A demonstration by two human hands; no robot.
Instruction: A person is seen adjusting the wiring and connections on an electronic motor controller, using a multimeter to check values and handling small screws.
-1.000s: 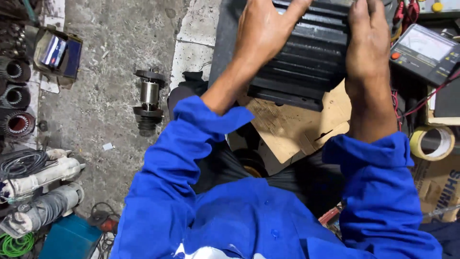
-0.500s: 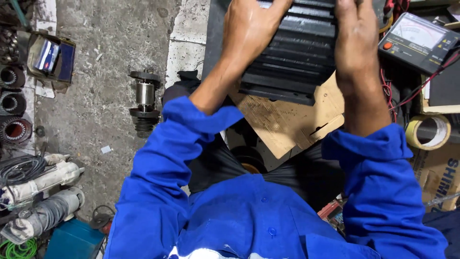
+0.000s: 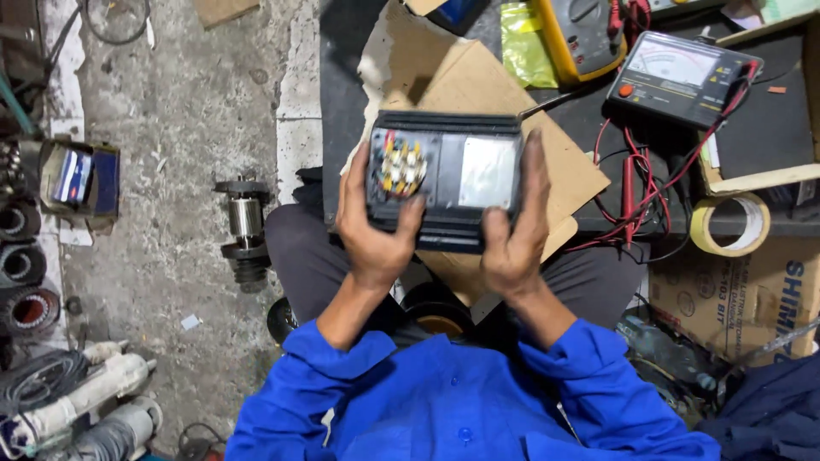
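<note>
Hands hold the black motor (image 3: 444, 179) from both ends. Left hand (image 3: 373, 226) grips the end with the coloured wire posts (image 3: 400, 166), thumb on top. Right hand (image 3: 515, 230) grips the other end. Its long side runs across, just above the cardboard sheet (image 3: 478, 85).

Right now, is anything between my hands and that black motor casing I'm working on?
Nothing visible. The left hand and right hand both grip the casing directly, over the cardboard.
</note>
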